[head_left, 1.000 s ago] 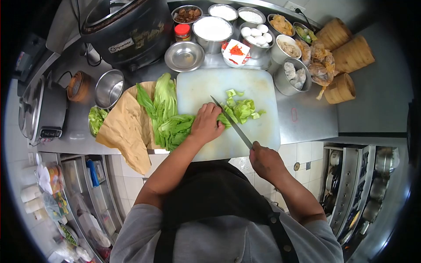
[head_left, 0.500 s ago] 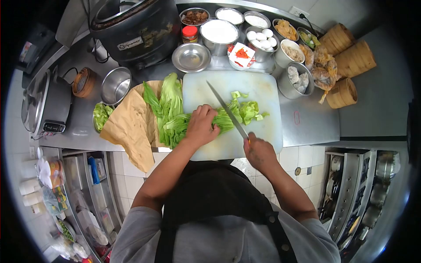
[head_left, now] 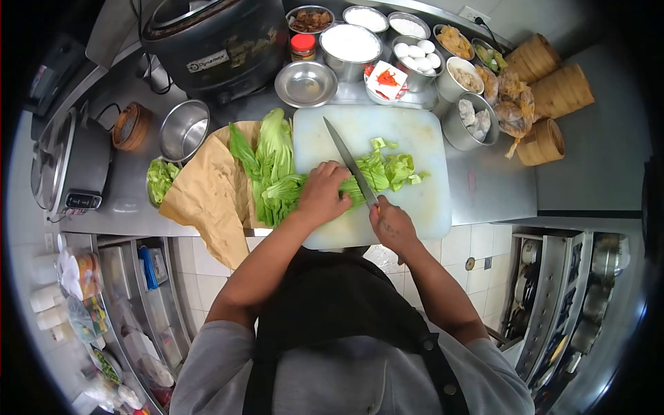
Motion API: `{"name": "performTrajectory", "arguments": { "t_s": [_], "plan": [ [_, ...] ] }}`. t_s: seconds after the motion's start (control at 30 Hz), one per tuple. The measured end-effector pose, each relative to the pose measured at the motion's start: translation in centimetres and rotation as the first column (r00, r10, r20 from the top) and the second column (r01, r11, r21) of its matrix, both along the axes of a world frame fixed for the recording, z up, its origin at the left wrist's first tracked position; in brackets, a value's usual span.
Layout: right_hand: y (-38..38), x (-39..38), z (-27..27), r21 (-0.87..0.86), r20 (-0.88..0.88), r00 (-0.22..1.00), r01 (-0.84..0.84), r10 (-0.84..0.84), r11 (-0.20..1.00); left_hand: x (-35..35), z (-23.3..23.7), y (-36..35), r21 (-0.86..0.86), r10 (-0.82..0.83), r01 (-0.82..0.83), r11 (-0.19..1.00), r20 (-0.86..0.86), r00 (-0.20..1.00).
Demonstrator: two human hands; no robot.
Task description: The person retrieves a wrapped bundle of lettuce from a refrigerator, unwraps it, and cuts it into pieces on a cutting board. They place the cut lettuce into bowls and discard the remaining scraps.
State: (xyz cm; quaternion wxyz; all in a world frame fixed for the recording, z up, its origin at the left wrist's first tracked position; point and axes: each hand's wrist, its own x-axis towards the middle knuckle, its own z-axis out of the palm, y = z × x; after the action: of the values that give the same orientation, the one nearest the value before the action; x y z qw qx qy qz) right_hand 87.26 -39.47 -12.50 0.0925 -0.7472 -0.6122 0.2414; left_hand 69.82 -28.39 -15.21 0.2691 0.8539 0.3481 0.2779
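Note:
My right hand [head_left: 393, 227] is wrapped round the handle of a long kitchen knife [head_left: 347, 155]. Its blade points away from me and slants to the left, lying across the green leaves. My left hand [head_left: 324, 194] presses down on a bunch of leafy lettuce [head_left: 285, 190], fingers curled close to the left of the blade. Cut lettuce pieces [head_left: 398, 171] lie right of the knife on the white cutting board [head_left: 425, 207]. More whole leaves [head_left: 273, 142] rest at the board's left edge, on brown paper [head_left: 204, 187].
Behind the board stand a shallow metal bowl [head_left: 306, 84], a red-lidded jar [head_left: 303, 47], a pot of white contents [head_left: 351, 45] and a bowl of eggs [head_left: 417, 59]. Bamboo steamers [head_left: 564, 91] stack at right. A large black cooker [head_left: 214, 52] and an empty metal pot [head_left: 185, 130] stand left.
My right hand and the knife handle have shifted left and slightly away from me, bringing the blade nearer my left hand. The left hand stays on the lettuce.

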Motion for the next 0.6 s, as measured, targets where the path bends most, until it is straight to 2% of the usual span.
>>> {"name": "performTrajectory", "arguments": {
  "t_s": [0.07, 0.17, 0.23, 0.27, 0.33, 0.37, 0.5, 0.57, 0.6],
  "plan": [
    [0.2, 0.0, 1.4, 0.004, -0.016, 1.000, 0.003, -0.003, 1.000, -0.8, 1.0, 0.1, 0.034, 0.005, -0.007, 0.999, 0.036, 0.999],
    [-1.2, -0.6, 4.4, 0.008, 0.053, 0.999, -0.009, 0.008, 1.000, -1.8, 1.5, 0.2, 0.062, 0.072, -0.073, 0.995, 0.012, 0.997],
    [-3.0, -1.3, 6.5, -0.096, 0.089, 0.996, -0.023, 0.032, 0.995, -2.0, 1.0, 0.4, 0.043, 0.009, -0.006, 0.999, -0.078, 0.997],
    [-3.7, -1.7, 7.3, -0.096, 0.091, 0.995, -0.019, 0.028, 0.995, -2.0, 0.7, 0.4, 0.044, 0.006, -0.002, 0.999, -0.076, 0.997],
    [-4.9, -2.6, 8.6, -0.253, 0.073, 0.996, -0.027, 0.047, 0.967, -2.0, 0.2, 0.4, 0.048, -0.004, 0.011, 0.999, -0.134, 0.991],
    [-5.4, -2.9, 8.7, -0.272, 0.080, 0.996, -0.014, 0.037, 0.962, -2.0, -0.1, 0.5, 0.045, -0.010, 0.016, 0.999, -0.133, 0.991],
    [-5.4, -3.9, 4.1, -0.212, 0.045, 0.999, 0.021, -0.012, 0.977, -2.2, -0.7, 0.5, 0.032, -0.033, 0.039, 0.999, -0.165, 0.986],
    [-3.9, -4.6, 0.6, -0.069, 0.079, 0.997, 0.013, -0.008, 0.997, -2.3, 0.2, 0.7, 0.009, -0.054, 0.056, 0.998, -0.189, 0.981],
    [-3.3, -4.5, 0.0, -0.068, 0.079, 0.997, 0.017, -0.012, 0.998, -2.7, 1.0, 0.4, 0.011, -0.082, 0.086, 0.996, -0.189, 0.979]
  ]
}}
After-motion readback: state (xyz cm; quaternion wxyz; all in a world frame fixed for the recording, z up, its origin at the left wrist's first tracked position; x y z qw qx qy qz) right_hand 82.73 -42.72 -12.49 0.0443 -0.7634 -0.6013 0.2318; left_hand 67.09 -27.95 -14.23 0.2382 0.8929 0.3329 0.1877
